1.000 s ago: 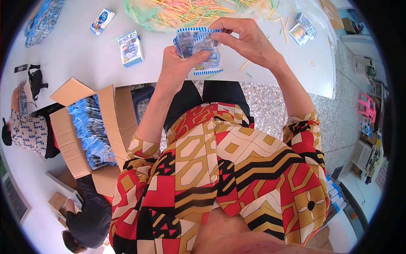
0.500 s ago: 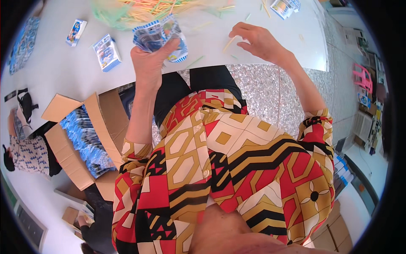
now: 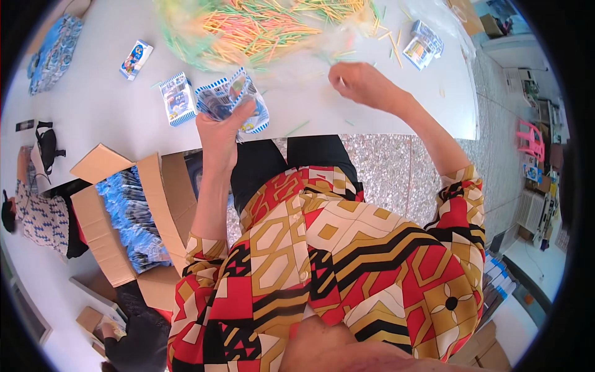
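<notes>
My left hand (image 3: 220, 133) grips a small blue-and-white packet (image 3: 214, 102) with striped edges, thumb across its front, just above the table's near edge. The packet's top gapes apart. To its right, my right hand (image 3: 365, 85) hovers over the table with its fingers curled in, slightly blurred. Whatever those fingers hold, if anything, is hidden. Beyond both hands lies a heap of thin pink, yellow and green sticks (image 3: 260, 31) on a clear greenish plastic bag (image 3: 176, 40). A few loose sticks (image 3: 395, 48) lie right of the heap.
Blue-and-white packets lie at the left (image 3: 178, 99), farther left (image 3: 135, 60) and at the right (image 3: 424, 46). Many blue packets fill an open cardboard box (image 3: 149, 186) at my left. Two other people (image 3: 43, 217) are on the left side. A pink stool (image 3: 530, 140) stands far right.
The view has shifted, so the table shows lower and more of the stick heap is visible. My right hand has turned and its fingers have curled in. My left hand keeps the packet.
</notes>
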`<action>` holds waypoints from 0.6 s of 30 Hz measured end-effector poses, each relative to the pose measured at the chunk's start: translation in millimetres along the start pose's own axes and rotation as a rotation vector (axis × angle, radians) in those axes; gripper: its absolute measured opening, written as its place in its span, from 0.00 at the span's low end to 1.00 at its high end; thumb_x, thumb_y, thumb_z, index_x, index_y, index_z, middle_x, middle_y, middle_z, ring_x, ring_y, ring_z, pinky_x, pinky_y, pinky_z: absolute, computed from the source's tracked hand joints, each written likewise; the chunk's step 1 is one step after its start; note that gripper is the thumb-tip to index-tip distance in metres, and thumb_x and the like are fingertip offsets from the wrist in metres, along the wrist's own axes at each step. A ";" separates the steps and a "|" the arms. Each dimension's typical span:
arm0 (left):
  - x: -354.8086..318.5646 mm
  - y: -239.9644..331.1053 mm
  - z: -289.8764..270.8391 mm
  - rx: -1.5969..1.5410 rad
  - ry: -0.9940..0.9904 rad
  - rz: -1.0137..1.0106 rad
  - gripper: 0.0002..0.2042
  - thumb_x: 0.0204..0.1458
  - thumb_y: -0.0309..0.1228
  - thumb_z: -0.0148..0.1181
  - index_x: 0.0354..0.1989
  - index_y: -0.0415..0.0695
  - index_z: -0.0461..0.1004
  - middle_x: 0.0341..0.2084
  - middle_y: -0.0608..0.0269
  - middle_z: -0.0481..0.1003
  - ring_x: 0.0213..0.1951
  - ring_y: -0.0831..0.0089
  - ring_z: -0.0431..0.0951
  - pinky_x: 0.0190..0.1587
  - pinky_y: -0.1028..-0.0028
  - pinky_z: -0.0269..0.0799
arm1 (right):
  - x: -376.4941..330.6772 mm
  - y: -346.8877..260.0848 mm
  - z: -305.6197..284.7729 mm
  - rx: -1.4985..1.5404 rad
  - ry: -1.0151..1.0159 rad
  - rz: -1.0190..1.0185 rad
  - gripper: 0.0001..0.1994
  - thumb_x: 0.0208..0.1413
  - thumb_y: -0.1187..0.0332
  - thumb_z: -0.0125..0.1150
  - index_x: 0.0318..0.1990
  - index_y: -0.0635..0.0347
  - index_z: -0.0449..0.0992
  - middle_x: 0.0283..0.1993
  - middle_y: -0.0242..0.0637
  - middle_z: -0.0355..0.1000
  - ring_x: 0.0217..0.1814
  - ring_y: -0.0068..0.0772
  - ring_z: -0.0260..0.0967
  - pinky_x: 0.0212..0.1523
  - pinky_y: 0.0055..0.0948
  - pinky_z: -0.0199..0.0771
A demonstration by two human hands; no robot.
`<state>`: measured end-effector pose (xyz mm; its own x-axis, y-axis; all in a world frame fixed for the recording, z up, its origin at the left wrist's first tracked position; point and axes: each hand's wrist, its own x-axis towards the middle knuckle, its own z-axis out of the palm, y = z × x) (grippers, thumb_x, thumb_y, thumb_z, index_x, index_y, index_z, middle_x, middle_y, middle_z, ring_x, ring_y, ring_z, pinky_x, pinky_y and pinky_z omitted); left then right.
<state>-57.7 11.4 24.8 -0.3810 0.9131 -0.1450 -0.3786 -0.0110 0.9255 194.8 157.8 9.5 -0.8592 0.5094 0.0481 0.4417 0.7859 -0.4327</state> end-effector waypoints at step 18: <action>-0.9 3.8 1.4 -0.032 -0.055 -0.043 0.15 0.40 0.21 0.68 0.39 0.38 0.74 0.33 0.63 0.76 0.34 0.78 0.76 0.41 0.75 0.73 | 117.5 94.9 -14.5 -0.089 -0.035 0.052 0.08 0.41 0.73 0.57 0.29 0.63 0.66 0.23 0.37 0.65 0.25 0.35 0.61 0.29 0.32 0.62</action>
<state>-57.6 11.1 29.0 -0.3176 0.9339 -0.1643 -0.4205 0.0166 0.9071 139.5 297.3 -12.9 -0.8420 0.5394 -0.0042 0.5062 0.7874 -0.3518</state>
